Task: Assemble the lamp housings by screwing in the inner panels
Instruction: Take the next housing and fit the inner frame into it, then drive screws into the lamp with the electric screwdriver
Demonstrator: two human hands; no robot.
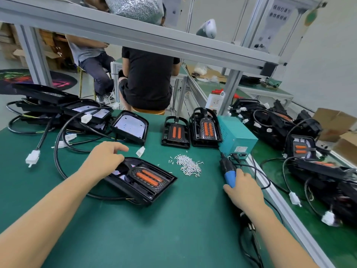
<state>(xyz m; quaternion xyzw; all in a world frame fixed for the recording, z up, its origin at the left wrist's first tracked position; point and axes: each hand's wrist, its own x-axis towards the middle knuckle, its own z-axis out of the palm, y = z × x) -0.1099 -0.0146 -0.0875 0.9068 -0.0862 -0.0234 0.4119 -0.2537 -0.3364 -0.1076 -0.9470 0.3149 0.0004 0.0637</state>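
Under left hand (105, 158) lamp housing (143, 180), right hand (244, 187) w/ screwdriver (229, 172)

Screw pile (188, 165) lies between lamp housing (141, 179) and electric screwdriver (228, 172).

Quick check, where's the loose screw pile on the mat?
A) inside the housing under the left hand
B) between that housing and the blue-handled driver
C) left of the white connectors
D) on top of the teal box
B: the screw pile lies on the green mat, right of the housing that the left hand rests on and left of the electric screwdriver held by the right hand.
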